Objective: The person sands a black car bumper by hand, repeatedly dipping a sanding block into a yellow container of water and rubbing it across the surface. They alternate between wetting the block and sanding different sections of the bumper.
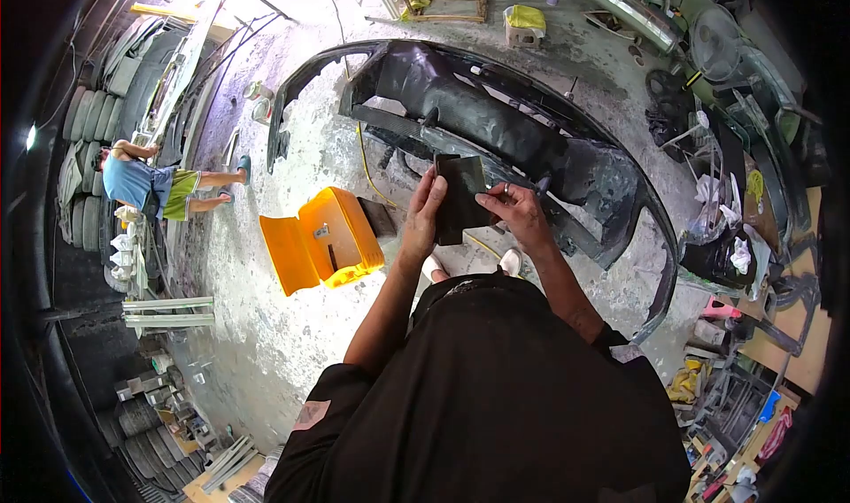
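Note:
In front of my body I hold a dark, flat sheet (461, 193), possibly sandpaper, with a paler greenish patch at its upper right. My left hand (427, 205) is closed on its left edge, thumb lying along the front. At the right edge, my right hand (517, 214) pinches it between thumb and fingers. Below and beyond my hands a large black car bumper (492, 118) rests on the floor, its surface scuffed with grey patches. The sheet hides part of the bumper's near side.
An open yellow plastic container (341, 236) lies on the floor at left, near a yellow cord (373, 172). Farther left, another person (150, 182) in a blue shirt is by a rack. Tires (90, 118) line the left wall; a fan (715, 42) and clutter crowd the right.

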`<state>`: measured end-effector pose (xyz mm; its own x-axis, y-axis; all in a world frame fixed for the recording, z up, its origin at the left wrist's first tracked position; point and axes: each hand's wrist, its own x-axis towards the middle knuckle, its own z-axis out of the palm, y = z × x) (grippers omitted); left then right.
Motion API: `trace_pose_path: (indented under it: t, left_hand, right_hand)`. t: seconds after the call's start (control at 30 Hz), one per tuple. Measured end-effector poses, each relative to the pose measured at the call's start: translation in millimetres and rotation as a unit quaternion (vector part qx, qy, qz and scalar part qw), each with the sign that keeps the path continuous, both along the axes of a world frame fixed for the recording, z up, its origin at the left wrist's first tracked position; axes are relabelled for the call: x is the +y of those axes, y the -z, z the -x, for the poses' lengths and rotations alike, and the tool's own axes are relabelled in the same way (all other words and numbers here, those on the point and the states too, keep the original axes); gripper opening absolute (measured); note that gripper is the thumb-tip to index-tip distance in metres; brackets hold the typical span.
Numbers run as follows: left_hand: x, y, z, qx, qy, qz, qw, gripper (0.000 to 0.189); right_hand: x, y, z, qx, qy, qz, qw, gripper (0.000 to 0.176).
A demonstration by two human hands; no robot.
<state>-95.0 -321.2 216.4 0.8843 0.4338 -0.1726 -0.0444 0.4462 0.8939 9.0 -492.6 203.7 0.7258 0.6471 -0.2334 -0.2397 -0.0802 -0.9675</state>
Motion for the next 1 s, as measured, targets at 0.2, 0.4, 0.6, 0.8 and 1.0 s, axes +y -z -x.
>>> trace_pose_path:
  t: [0.2, 0.4, 0.6, 0.8, 1.0]
  left_hand:
    - [-12, -13, 4, 0.005, 0.009, 0.018, 1.0, 0.059]
    - [-12, -4, 11, 0.026, 0.011, 0.127, 0.991, 0.051]
    - [-9, 1, 13, 0.04, 0.034, 0.127, 0.99, 0.049]
    - [-33, -33, 12, -0.008, 0.119, 0.213, 0.97, 0.062]
    - [-16, -8, 23, -0.006, 0.084, 0.237, 0.968, 0.057]
  right_hand:
    - [10, 5, 21, 0.143, 0.054, -0.072, 0.986, 0.021]
    - [7, -4, 19, 0.12, 0.037, -0.054, 0.991, 0.023]
    - [4, 7, 16, 0.111, 0.022, -0.038, 0.993, 0.05]
    - [-7, 47, 1, 0.334, -0.095, -0.1, 0.933, 0.074]
    - [9, 60, -6, 0.337, -0.17, -0.08, 0.922, 0.072]
